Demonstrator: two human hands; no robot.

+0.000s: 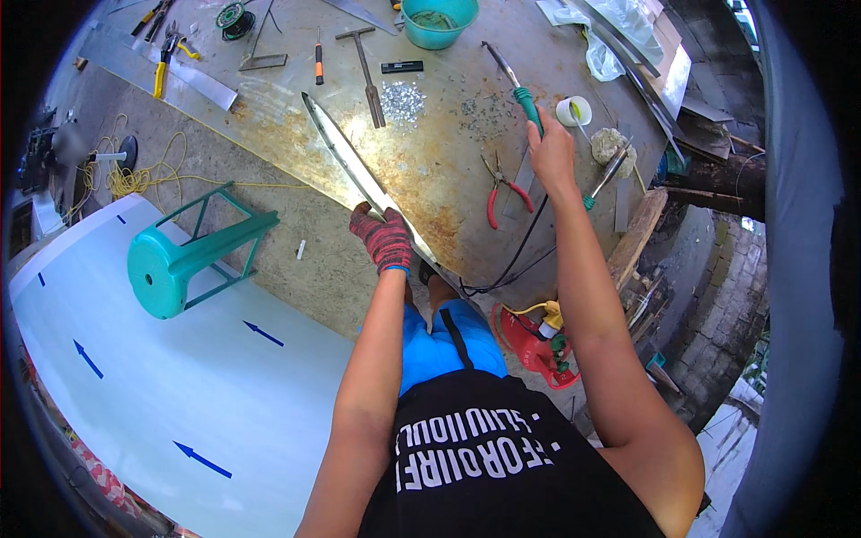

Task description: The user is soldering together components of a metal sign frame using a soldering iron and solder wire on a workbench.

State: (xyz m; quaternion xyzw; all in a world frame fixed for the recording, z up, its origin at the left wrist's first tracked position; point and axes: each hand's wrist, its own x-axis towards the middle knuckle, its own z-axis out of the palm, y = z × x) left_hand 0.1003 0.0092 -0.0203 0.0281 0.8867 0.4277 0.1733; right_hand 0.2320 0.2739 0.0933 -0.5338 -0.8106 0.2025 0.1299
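My left hand [384, 238], in a red and black knit glove, is closed on the near end of a long, narrow, bent metal strip [345, 148]. The strip slants away to the far left across the metal-topped table [296, 143]. Bare, my right hand [552, 151] grips a soldering iron [526, 103] by its green handle, its tip pointing to the far left, apart from the strip. Beside that hand stands a white cup [574, 111] with yellow-green contents and a thin stick. Red-handled pliers [495, 193] lie between my hands. Small shiny metal bits [404, 101] are heaped beyond the strip.
A second soldering iron [613, 169] rests by a pale lump [610, 145] at right. Farther off are a hammer [363, 72], a screwdriver [318, 61] and a teal basin [439, 38]. A green stool [161, 269] is at left; black cables [516, 260] hang over the near edge.
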